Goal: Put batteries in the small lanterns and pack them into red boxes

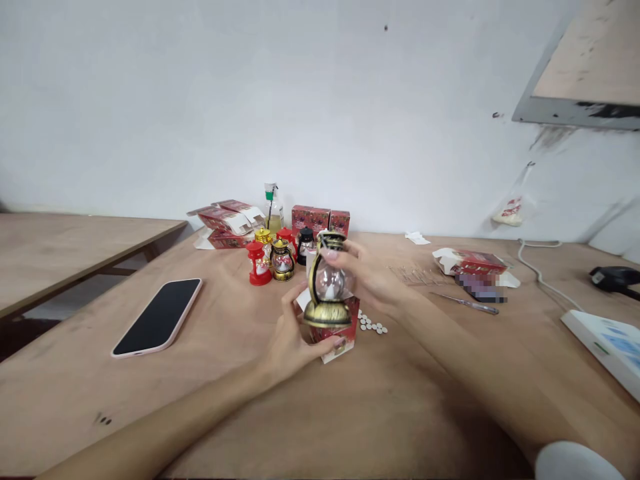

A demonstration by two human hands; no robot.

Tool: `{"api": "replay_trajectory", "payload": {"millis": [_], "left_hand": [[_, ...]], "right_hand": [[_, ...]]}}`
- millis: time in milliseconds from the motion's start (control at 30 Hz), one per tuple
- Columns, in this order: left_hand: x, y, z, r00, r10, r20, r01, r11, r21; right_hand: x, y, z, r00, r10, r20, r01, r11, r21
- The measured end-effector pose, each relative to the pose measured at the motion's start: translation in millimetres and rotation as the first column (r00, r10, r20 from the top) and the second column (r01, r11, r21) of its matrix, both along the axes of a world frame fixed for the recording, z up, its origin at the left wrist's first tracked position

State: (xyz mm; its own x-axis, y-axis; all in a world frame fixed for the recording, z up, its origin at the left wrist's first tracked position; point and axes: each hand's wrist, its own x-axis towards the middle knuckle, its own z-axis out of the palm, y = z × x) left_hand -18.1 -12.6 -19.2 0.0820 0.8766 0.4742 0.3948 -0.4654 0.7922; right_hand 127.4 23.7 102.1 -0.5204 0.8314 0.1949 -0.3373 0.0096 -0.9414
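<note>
My right hand (367,270) grips a small bronze-coloured lantern (327,313) by its upper part, with the fingers closed around its top. Through the lantern's clear globe a white flame-shaped candle shows. Below and behind the lantern, my left hand (293,337) is wrapped round a red printed box (347,343), whose white flap stands up; the lantern hides much of it. Just right of the box lie several small white round discs (373,325). Beyond my left hand stand more small lanterns: a red one (259,265), a bronze one (283,260) and a black one (305,245), among others.
Opened red boxes (230,223) and a bottle (274,217) stand at the back. A phone (159,317) lies on the left. To the right are tweezers (467,303), another opened box (475,262), a cable (545,287), a white device (607,350) and a black scanner-like object (615,279).
</note>
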Motion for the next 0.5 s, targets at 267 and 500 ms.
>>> {"api": "replay_trajectory", "payload": {"millis": [267, 500], "left_hand": [[-2.5, -2.6, -8.5, 0.995, 0.043, -0.090, -0.032, 0.992, 0.121], [-2.0, -2.0, -9.1, 1.000, -0.004, -0.027, 0.004, 1.000, 0.016]], "right_hand": [[9.7, 20.7, -7.8, 0.869, -0.490, 0.070, 0.438, 0.827, 0.351], [4.2, 6.9, -16.3, 0.740, -0.649, 0.176, 0.326, 0.576, 0.749]]}}
